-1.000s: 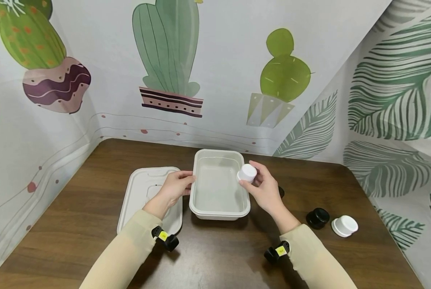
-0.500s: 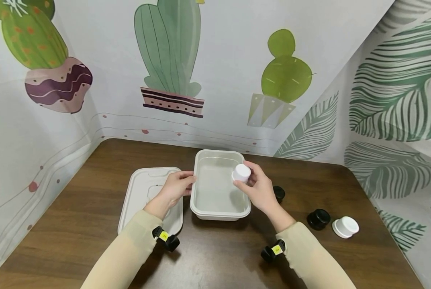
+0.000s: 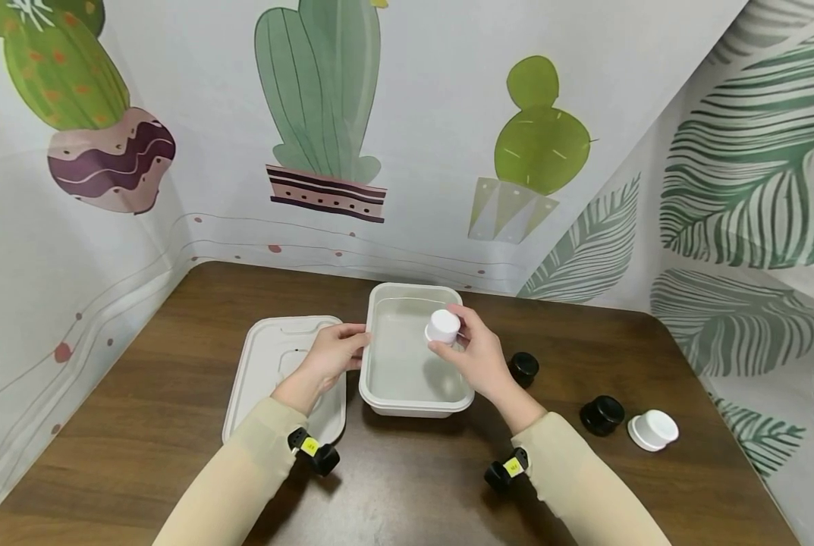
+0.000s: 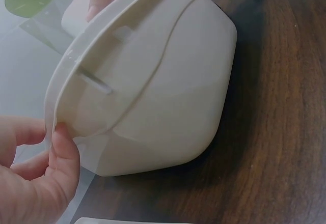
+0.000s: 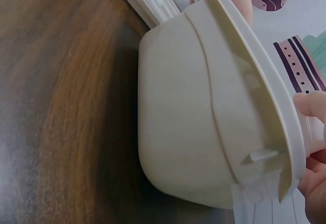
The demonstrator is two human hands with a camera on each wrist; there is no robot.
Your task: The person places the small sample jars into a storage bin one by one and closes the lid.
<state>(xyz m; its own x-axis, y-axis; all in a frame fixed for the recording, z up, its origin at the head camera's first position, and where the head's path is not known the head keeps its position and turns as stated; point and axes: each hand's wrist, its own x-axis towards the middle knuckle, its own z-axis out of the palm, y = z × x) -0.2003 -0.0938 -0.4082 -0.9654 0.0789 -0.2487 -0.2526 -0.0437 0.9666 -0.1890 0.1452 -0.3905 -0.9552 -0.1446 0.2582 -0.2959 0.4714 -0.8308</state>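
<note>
An off-white rectangular plastic box (image 3: 416,405) stands open at the table's middle, its inside bare. My left hand (image 3: 328,356) pinches its left rim between thumb and fingers; in the left wrist view the hand (image 4: 46,183) has its thumb outside the rim. Over the box's right half, my right hand (image 3: 478,356) grips a small white cup-shaped piece (image 3: 442,326) with a wider rim at its base. The left wrist view shows the white piece (image 4: 75,16) above the box edge. In the right wrist view the box's wall (image 5: 173,107) hides part of it.
A matching off-white lid (image 3: 248,379) lies flat left of the box, partly under the left forearm. To the right sit a black round piece (image 3: 523,368), another black piece (image 3: 601,415) and a second white piece (image 3: 653,430). Behind the table (image 3: 393,485) hangs a printed cloth.
My right hand has carried the white piece leftward, from the box's right rim to over its inside. The black piece behind that hand has come into full view. My left hand keeps its hold.
</note>
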